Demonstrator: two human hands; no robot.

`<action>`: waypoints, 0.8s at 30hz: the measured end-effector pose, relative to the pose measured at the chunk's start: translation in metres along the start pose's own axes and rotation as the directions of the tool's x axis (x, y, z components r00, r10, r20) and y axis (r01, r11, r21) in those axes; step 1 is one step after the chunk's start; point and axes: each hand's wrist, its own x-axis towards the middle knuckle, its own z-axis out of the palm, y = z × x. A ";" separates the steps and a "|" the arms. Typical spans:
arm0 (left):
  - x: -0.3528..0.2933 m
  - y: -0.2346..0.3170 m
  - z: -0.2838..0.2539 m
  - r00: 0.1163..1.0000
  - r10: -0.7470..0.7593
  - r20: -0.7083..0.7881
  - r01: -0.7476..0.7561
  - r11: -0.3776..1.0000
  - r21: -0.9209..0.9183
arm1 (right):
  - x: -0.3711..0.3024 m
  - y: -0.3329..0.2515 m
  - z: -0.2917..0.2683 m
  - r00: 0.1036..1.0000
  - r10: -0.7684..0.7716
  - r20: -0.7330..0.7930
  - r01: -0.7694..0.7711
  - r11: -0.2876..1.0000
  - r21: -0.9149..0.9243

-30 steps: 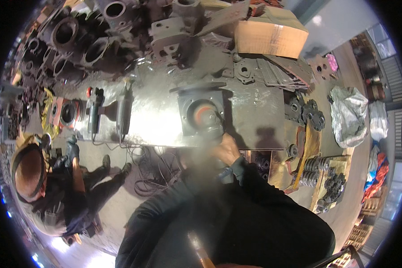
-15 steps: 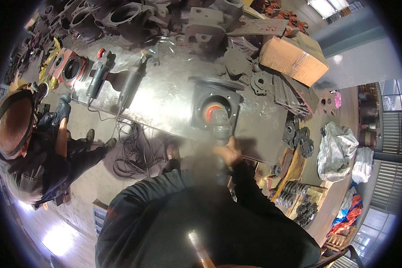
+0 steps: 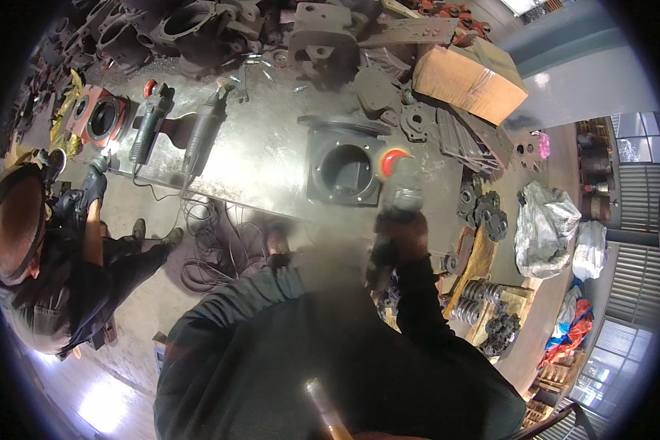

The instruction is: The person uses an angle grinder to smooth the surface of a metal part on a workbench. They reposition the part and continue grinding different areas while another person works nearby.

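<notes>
My right hand (image 3: 409, 233) is closed around the body of an angle grinder (image 3: 403, 192), just above the front edge of the metal table. Its orange-red disc (image 3: 393, 162) is at the right side of a dark, square-flanged casting (image 3: 309, 172) with a large round opening. Whether the disc touches the casting I cannot tell. A second flange forms the casting's far side. My left sleeve (image 3: 260, 287) runs into a grey blur in the middle of the view, which hides my left hand and the grinder's rear.
Two power tools, a grinder (image 3: 148, 132) and a larger grey one (image 3: 204, 136), lie left on the metal table (image 3: 260, 165). Castings crowd its back. A cardboard box (image 3: 469, 82) stands back right. Cables (image 3: 213, 253) coil below the edge; a co-worker (image 3: 48, 257) is at left.
My right hand and the grinder have moved right, taking the disc from over the casting's opening to its right side. The opening now shows fully. The whole view has shifted slightly.
</notes>
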 end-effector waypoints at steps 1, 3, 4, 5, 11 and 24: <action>-0.011 -0.005 -0.004 0.959 -0.284 -0.015 0.259 0.893 -0.367 | -0.002 -0.005 -0.008 0.980 0.190 -0.058 -0.160 0.929 0.334; -0.025 -0.022 -0.026 0.811 -0.558 0.176 0.413 0.332 -0.848 | -0.003 -0.017 -0.021 0.887 0.449 -0.105 -0.333 0.782 0.527; -0.031 -0.029 -0.037 0.789 -0.595 0.152 0.406 0.320 -0.856 | -0.004 -0.026 -0.030 0.847 0.505 -0.168 -0.404 0.816 0.414; -0.035 -0.034 -0.049 0.766 -0.630 0.127 0.397 0.309 -0.864 | -0.004 -0.034 -0.036 0.803 0.546 -0.238 -0.475 0.828 0.298; -0.044 0.000 -0.086 0.615 -0.696 -0.371 0.307 0.644 -0.701 | -0.019 -0.077 -0.036 0.778 0.590 -0.216 -0.486 0.783 0.389; -0.055 0.005 -0.107 0.579 -0.798 -0.169 0.277 0.387 -0.879 | -0.044 -0.055 -0.013 0.745 0.631 -0.217 -0.598 0.776 0.200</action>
